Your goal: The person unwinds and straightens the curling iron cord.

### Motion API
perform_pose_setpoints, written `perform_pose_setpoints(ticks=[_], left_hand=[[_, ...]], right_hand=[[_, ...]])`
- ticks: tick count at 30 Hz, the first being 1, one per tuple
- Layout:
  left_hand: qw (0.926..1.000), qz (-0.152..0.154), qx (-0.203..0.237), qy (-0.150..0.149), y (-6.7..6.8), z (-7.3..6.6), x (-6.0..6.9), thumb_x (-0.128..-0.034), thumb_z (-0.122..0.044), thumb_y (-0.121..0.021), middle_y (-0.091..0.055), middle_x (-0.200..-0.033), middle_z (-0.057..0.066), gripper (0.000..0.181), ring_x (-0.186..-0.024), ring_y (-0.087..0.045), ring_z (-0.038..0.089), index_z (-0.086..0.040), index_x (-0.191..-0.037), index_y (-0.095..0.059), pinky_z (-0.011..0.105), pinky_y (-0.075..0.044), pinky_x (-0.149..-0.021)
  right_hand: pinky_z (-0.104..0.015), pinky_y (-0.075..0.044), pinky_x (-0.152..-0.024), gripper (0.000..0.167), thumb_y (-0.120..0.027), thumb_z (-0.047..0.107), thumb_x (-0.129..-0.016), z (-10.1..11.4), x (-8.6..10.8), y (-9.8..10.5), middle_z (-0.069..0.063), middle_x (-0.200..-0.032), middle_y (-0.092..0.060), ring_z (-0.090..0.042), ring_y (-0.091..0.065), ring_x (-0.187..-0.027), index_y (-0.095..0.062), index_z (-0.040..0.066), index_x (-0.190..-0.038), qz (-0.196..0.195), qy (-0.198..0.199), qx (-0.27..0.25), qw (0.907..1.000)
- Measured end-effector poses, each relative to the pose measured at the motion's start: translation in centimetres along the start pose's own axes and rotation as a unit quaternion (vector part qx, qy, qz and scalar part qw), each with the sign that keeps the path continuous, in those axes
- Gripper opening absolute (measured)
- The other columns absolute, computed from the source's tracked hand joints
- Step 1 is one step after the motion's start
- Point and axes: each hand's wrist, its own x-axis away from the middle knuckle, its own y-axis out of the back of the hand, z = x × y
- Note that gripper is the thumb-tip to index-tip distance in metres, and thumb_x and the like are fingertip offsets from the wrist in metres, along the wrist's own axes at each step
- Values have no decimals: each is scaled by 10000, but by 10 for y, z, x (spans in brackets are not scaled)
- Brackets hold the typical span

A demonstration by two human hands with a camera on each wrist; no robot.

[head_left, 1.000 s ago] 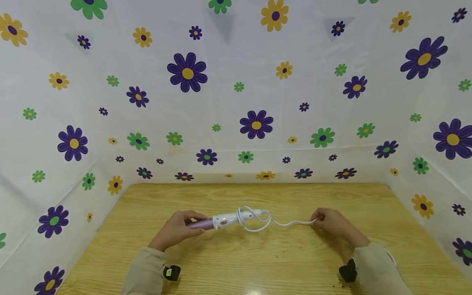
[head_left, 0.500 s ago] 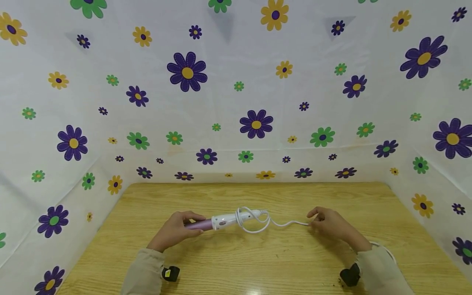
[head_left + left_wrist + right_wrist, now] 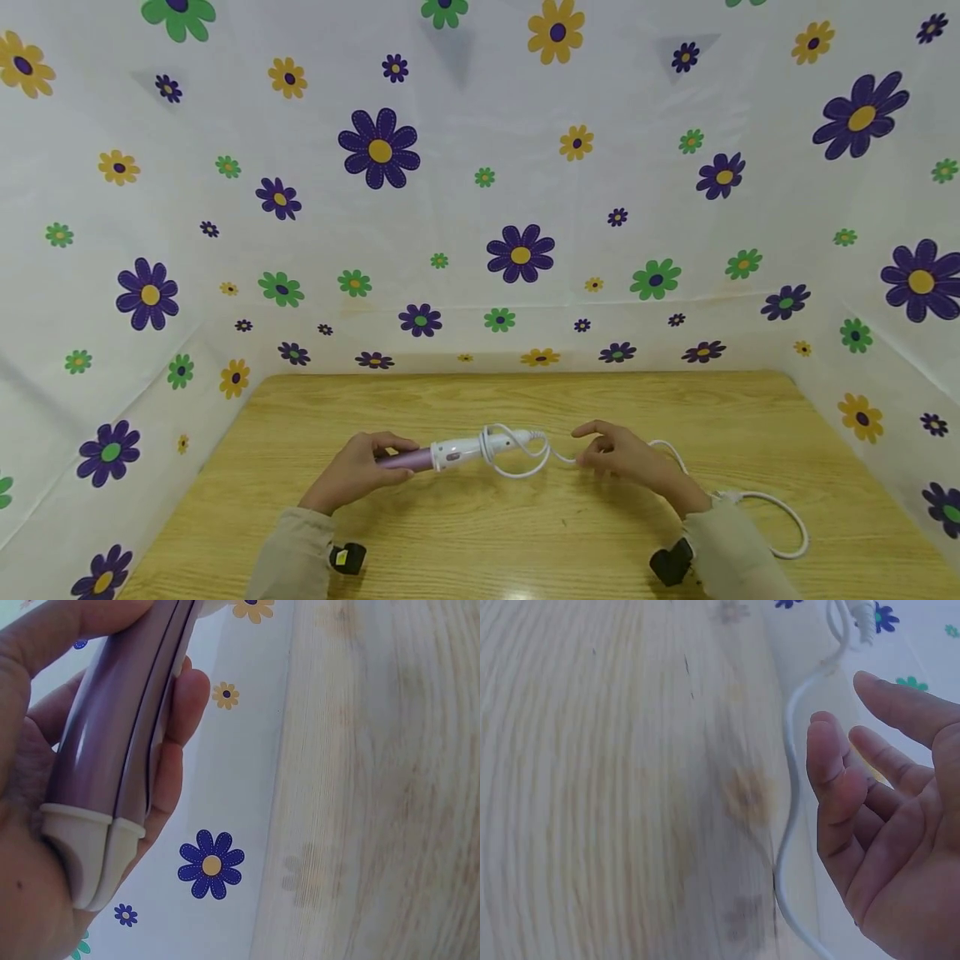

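My left hand (image 3: 358, 471) grips a hair straightener (image 3: 457, 451) by its purple barrel, above the table. The left wrist view shows the purple barrel (image 3: 105, 735) with a seam along it and cream tips, thumb and fingers round it. A white cord (image 3: 519, 476) is looped about its white handle. My right hand (image 3: 618, 454) is by the cord, just right of the handle's end. In the right wrist view its fingers (image 3: 836, 795) are loosely bent and the cord (image 3: 791, 765) runs beside them, apart from the hand.
The wooden table (image 3: 480, 533) is bordered at the back and sides by white flower-print cloth (image 3: 465, 217). More cord (image 3: 795, 521) curves over the table behind the right forearm, with a white plug-like piece (image 3: 727, 497) near the sleeve. Black wrist cameras sit under both sleeves.
My right hand has let go of the cord and moved left toward the straightener's handle. More of the cord's far part shows at right. The left hand and straightener have hardly moved.
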Motion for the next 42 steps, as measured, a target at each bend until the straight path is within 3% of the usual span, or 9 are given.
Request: perform_pose_setpoints(ticks=[7,14,23,30,42], left_hand=[[9999,58,28,-91,0,-1,0,-808,-227,-772,-662,-1148,137,347,-881,-596,200,-123,-1133,-709,317,-500,-752],[9999,25,-45,-137,0,-1,1,-809,-227,-772,-665,-1146,152,354,-837,-594,170,-104,-1135,-709,278,-503,-709],[9997,97,82,-197,0,-1,0,-818,-213,-768,-664,-1168,154,357,-850,-597,182,-96,-1149,-700,282,-502,-710],[9995,168,216,-179,-1,-2,1,-812,-225,-773,-657,-1184,164,365,-852,-599,188,-98,-1146,-701,282,-508,-704],[9996,164,60,-241,-1,2,1,-815,-233,-769,-665,-1168,149,362,-849,-601,177,-103,-1147,-703,267,-510,-703]], right_hand=[[-270,-493,-581,543,-603,147,-950,-1,-13,-18,-180,-893,-643,-163,-600,-652,-385,-74,-1395,300,92,-236,9992],[-240,-424,-511,537,-594,160,-952,1,-18,-25,-191,-896,-651,-175,-580,-635,-404,1,-1429,316,25,-195,9993],[-212,-420,-508,465,-543,129,-968,2,-20,-32,-210,-887,-664,-133,-586,-608,-443,-22,-1397,680,132,-182,9974],[-217,-439,-514,354,-532,144,-980,5,-18,-33,-226,-873,-632,-124,-567,-619,-542,-19,-1295,598,262,-93,9978],[-228,-460,-514,287,-618,212,-942,10,-8,-27,-99,-871,-630,-168,-610,-649,-637,-21,-1109,148,279,604,9977]])
